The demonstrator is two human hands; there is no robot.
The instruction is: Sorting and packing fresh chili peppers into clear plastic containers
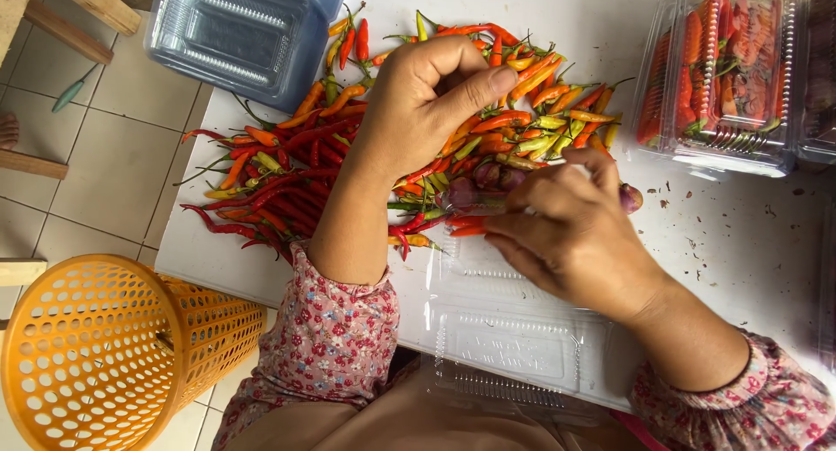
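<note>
1. The chillies (287, 168) lie in a loose heap on the white table (740, 242), above the open clear tray (514, 329). They are thin, curved pods in red, orange, yellow and green, most with green stems.
2. The left hand (427, 98) hovers over the heap's middle, thumb pressed toward the curled fingers; whether it pinches a pod cannot be told.
3. The right hand (575, 233) sits at the tray's far edge, fingers close together over small purple shallots (488, 185); its grip is hidden.
4. A packed tray (723, 68) of chillies lies right of the heap.
5. A stack of empty trays (235, 33) lies left of the heap; an orange basket (96, 355) stands on the floor below it.
</note>
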